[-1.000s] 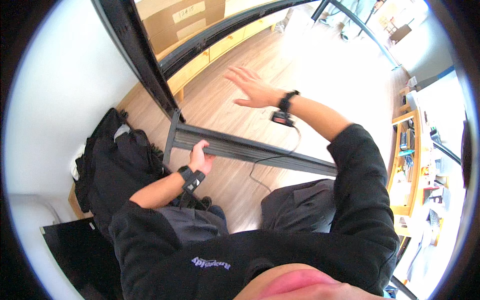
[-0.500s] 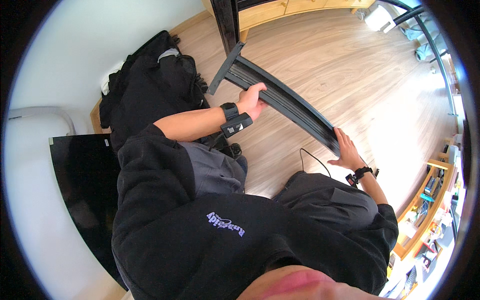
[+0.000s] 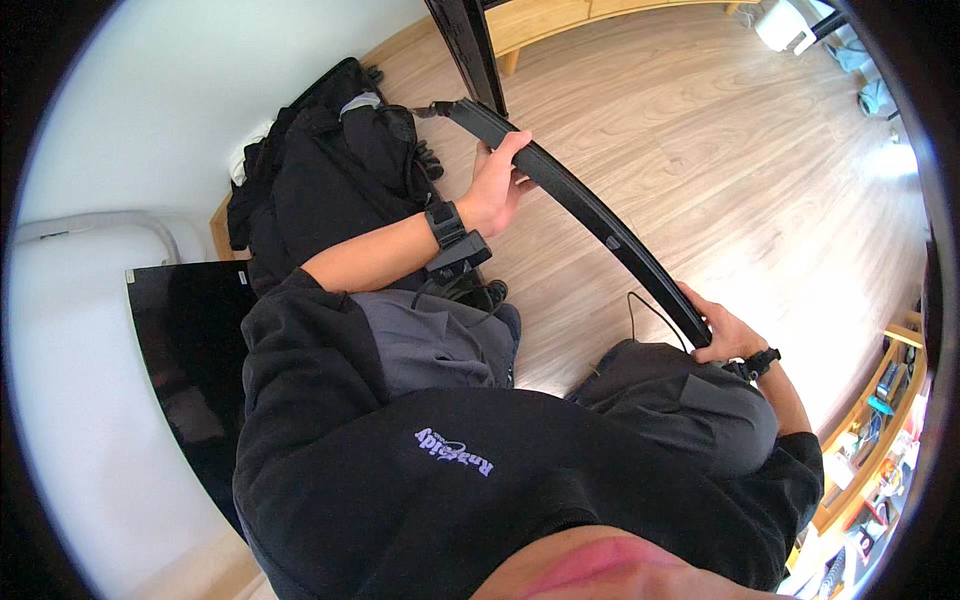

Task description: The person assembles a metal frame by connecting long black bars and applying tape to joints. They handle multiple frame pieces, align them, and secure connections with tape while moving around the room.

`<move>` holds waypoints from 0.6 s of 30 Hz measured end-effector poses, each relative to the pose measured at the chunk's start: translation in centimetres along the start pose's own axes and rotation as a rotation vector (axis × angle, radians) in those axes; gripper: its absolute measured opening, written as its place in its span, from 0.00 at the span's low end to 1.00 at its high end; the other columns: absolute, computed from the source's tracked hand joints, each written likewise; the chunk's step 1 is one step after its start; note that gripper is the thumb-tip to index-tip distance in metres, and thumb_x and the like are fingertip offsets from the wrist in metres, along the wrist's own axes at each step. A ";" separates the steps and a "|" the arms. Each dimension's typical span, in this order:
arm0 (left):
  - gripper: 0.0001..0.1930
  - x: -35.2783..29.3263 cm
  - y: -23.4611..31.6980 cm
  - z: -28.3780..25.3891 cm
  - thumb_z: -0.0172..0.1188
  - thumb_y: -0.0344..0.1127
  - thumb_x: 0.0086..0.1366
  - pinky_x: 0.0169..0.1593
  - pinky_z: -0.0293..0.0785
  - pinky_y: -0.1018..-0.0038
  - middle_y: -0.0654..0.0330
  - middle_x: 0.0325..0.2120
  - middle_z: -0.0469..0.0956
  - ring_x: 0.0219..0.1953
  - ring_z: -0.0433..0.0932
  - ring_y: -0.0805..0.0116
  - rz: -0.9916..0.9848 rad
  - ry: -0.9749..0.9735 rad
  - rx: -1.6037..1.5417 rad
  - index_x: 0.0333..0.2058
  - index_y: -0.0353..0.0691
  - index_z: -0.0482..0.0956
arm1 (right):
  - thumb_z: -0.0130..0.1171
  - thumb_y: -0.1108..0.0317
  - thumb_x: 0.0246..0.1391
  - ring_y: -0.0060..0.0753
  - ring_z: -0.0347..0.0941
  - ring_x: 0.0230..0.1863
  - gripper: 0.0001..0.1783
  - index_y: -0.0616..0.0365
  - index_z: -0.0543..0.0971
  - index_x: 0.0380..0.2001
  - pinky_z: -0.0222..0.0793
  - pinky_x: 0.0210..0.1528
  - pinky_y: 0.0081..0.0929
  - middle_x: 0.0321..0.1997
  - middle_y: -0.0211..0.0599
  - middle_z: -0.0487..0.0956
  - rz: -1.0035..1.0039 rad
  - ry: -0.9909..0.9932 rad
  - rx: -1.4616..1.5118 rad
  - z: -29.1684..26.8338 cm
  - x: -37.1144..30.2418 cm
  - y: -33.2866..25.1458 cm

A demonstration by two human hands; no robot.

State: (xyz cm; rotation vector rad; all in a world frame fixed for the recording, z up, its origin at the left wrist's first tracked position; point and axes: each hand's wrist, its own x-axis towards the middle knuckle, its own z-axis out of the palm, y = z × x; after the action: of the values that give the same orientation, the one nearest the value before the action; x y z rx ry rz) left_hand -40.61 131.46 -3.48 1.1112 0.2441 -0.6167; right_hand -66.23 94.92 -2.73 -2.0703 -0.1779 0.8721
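A long black beam [image 3: 600, 225] is held up slantwise in front of me, above the floor. Its narrow, smooth side faces up, with a small grey oval mark near the middle; a crosspiece at its far-left end shows edge-on. My left hand [image 3: 492, 190] is closed around the beam near that far end, thumb over the upper face and fingers beneath. At the near-right end, just above my right knee, my right hand [image 3: 728, 330] grips the beam, its fingers partly hidden behind. Both my wrists carry black straps with small devices.
A black upright post [image 3: 470, 55] stands by the beam's far end. Black clothes or bags [image 3: 330, 180] lie heaped against the left wall, near a glossy black panel [image 3: 185, 370]. A thin cable [image 3: 650, 303] runs beside my right knee. Wooden shelving [image 3: 870, 440] with small items stands at right.
Both hands have turned the beam over lengthwise, so its ribbed channel no longer shows and its narrow side faces up. My right hand has shifted slightly right and down.
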 end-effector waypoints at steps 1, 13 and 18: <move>0.15 0.0 0.0 0.0 0.63 0.53 0.69 0.54 0.68 0.65 0.66 0.36 0.77 0.43 0.74 0.70 0.024 0.019 0.020 0.38 0.49 0.76 | 0.69 0.62 0.32 0.51 0.78 0.57 0.69 0.57 0.46 0.79 0.71 0.63 0.35 0.60 0.58 0.78 0.027 -0.029 0.037 0.2 0.0 -0.3; 0.25 0.5 2.6 2.1 0.62 0.67 0.66 0.55 0.67 0.61 0.67 0.36 0.75 0.47 0.73 0.69 0.111 0.055 0.162 0.42 0.52 0.74 | 0.69 0.63 0.36 0.40 0.78 0.47 0.68 0.58 0.43 0.80 0.76 0.53 0.35 0.51 0.48 0.81 0.074 -0.064 0.090 0.5 0.8 -1.5; 0.28 0.6 2.7 2.1 0.64 0.70 0.62 0.59 0.66 0.55 0.66 0.36 0.74 0.49 0.72 0.66 0.055 0.149 0.127 0.43 0.51 0.74 | 0.69 0.56 0.47 0.39 0.78 0.42 0.61 0.63 0.49 0.78 0.73 0.51 0.32 0.46 0.49 0.81 -0.003 0.004 0.153 0.8 1.0 -1.1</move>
State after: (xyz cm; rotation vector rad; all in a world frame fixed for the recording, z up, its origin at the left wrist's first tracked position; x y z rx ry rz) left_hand -38.81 130.16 -0.82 1.2844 0.3051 -0.5060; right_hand -65.78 96.54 -2.75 -1.9290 -0.1087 0.8536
